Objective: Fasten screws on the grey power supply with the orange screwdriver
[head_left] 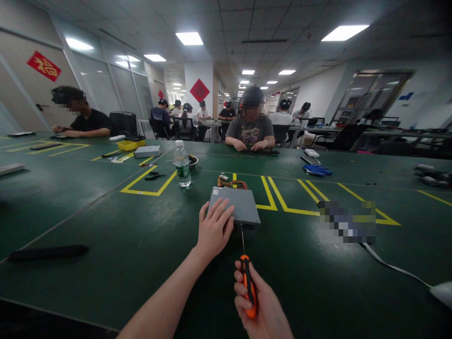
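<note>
the grey metal box point(237, 205) lies under the flattened left hand point(214, 227), ahead of the right hand point(254, 294), closed round a screwdriver point(248, 287).

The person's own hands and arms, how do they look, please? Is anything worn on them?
The left hand and right hand wear no gloves. No sleeve, watch, bracelet, ring or marking shows on either arm.

福 on red sign point(44, 66), bottle label point(183, 170) unclear
</note>
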A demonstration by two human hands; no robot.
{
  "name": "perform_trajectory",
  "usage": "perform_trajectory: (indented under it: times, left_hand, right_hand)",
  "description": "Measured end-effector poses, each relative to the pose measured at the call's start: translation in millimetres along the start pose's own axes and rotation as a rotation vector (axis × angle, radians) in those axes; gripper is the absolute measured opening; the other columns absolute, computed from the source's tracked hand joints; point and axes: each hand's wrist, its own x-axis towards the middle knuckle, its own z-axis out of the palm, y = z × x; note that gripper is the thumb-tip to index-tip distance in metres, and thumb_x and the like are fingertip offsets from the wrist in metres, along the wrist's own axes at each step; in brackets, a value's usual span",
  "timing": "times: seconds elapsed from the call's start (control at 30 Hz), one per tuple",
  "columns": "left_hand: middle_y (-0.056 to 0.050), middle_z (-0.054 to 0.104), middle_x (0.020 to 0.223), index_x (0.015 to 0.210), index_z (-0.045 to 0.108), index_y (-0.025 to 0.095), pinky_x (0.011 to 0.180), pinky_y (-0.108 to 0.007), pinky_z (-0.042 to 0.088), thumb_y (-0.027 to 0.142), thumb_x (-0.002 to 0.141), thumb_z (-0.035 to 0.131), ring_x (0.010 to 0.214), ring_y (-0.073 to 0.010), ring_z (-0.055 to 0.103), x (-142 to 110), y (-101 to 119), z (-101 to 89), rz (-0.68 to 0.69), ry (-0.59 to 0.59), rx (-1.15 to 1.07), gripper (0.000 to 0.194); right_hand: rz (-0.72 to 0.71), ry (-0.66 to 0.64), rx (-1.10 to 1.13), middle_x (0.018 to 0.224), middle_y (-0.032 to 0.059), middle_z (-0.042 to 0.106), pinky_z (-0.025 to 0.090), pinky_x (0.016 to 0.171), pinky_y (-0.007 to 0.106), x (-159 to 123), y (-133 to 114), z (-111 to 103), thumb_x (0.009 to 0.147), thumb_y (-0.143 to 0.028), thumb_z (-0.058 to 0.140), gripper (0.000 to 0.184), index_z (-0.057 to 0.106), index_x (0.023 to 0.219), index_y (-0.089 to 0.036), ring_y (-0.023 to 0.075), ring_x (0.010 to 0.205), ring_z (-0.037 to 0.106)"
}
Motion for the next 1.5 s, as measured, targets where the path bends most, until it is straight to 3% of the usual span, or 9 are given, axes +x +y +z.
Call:
perform_trajectory:
  times: [0.13, 0.27, 0.43, 0.57, 0.8, 1.03, 1.23, 1.37, 1.5]
  left_hand:
    - [-0.009, 0.036, 0.142, 0.131, 0.039, 0.023, 0.105, -0.047, 0.027, 0.033, 0.084, 0.052, 0.130, -0.0253, 0.034, 0.7, -22.5, 7.7, -0.385, 0.156, -0.204, 0.050]
    - [-0.011, 0.046, 0.134, 0.135, 0.035, 0.018, 0.099, -0.041, 0.038, 0.041, 0.077, 0.059, 0.120, -0.0257, 0.047, -2.5, -37.3, 21.0, -0.745, 0.007, -0.596, 0.066]
    - [-0.005, 0.055, 0.126, 0.132, 0.040, 0.023, 0.096, -0.035, 0.041, 0.035, 0.077, 0.060, 0.112, -0.0217, 0.054, -5.5, -36.7, 23.3, -0.752, 0.002, -0.775, 0.060]
    - [-0.004, 0.053, 0.128, 0.132, 0.040, 0.023, 0.096, -0.033, 0.041, 0.034, 0.077, 0.059, 0.112, -0.0214, 0.053, -5.8, -33.7, 18.0, -0.759, -0.008, -0.786, 0.059]
    - [-0.004, 0.051, 0.130, 0.131, 0.040, 0.023, 0.095, -0.031, 0.042, 0.031, 0.079, 0.054, 0.113, -0.0200, 0.052, -7.4, -31.1, 16.6, -0.693, -0.017, -0.713, 0.054]
    - [-0.005, 0.051, 0.129, 0.129, 0.040, 0.021, 0.097, -0.033, 0.039, 0.031, 0.078, 0.054, 0.114, -0.0203, 0.051, -6.3, -29.1, 13.8, -0.688, -0.023, -0.719, 0.054]
    - [-0.011, 0.049, 0.130, 0.133, 0.034, 0.017, 0.096, -0.038, 0.040, 0.032, 0.080, 0.052, 0.114, -0.0234, 0.051, -3.8, -30.1, 9.5, -0.623, -0.060, -0.520, 0.058]
    - [-0.010, 0.036, 0.141, 0.131, 0.037, 0.020, 0.107, -0.050, 0.021, 0.020, 0.082, 0.049, 0.130, -0.0249, 0.032, -0.3, -17.2, 0.4, -0.278, 0.046, -0.129, 0.051]
    - [-0.001, 0.054, 0.127, 0.110, 0.056, 0.027, 0.110, -0.048, 0.016, 0.007, 0.086, 0.039, 0.123, -0.0183, 0.044, -0.5, -2.4, 0.8, 0.106, -0.013, 0.032, 0.035]
  right_hand:
    - [-0.079, -0.014, -0.031, 0.062, 0.0008, 0.055, 0.024, 0.028, 0.011, 6.1, 4.9, -6.4, 0.085, -0.024, 0.056, 0.011, 0.056, 0.082, -0.013, 0.0023, 0.036, 0.036]
    - [-0.141, 0.001, -0.046, 0.064, 0.0005, 0.056, 0.029, 0.031, 0.011, 8.4, 6.7, -11.3, 0.079, -0.019, 0.063, 0.009, 0.056, 0.080, -0.014, 0.0034, 0.040, 0.042]
    - [-0.105, 0.048, -0.095, 0.070, 0.0038, 0.059, 0.036, 0.035, 0.013, 4.8, 5.4, -12.2, 0.085, -0.026, 0.057, 0.016, 0.059, 0.092, -0.012, 0.0070, 0.049, 0.052]
    - [-0.069, -0.038, -0.051, 0.062, 0.0001, 0.054, 0.025, 0.029, 0.011, 4.9, 4.0, -14.4, 0.084, -0.026, 0.057, 0.016, 0.058, 0.090, -0.011, 0.0024, 0.037, 0.039]
    - [-0.119, -0.051, -0.070, 0.056, -0.0048, 0.048, 0.017, 0.026, 0.011, 5.3, 5.5, -10.8, 0.084, -0.023, 0.057, 0.011, 0.053, 0.079, -0.014, -0.0009, 0.029, 0.023]
    - [0.053, -0.113, 0.216, 0.058, -0.0047, 0.043, 0.022, 0.030, 0.009, -1.4, 2.5, -0.9, 0.094, -0.025, 0.037, 0.023, 0.051, 0.081, -0.013, -0.0007, 0.033, 0.030]
    - [0.002, -0.063, 0.082, 0.059, -0.0023, 0.046, 0.024, 0.030, 0.011, -1.6, 0.2, -5.3, 0.093, -0.028, 0.041, 0.024, 0.053, 0.081, -0.012, 0.0015, 0.036, 0.032]
    - [-0.055, -0.049, 0.014, 0.062, -0.0005, 0.050, 0.025, 0.031, 0.012, 0.7, 1.1, -7.4, 0.092, -0.026, 0.043, 0.021, 0.054, 0.080, -0.012, 0.0022, 0.037, 0.034]
    - [-0.109, -0.039, -0.018, 0.062, -0.0002, 0.051, 0.026, 0.031, 0.012, 0.2, 1.7, -5.8, 0.091, -0.023, 0.043, 0.020, 0.054, 0.078, -0.012, 0.0029, 0.038, 0.035]
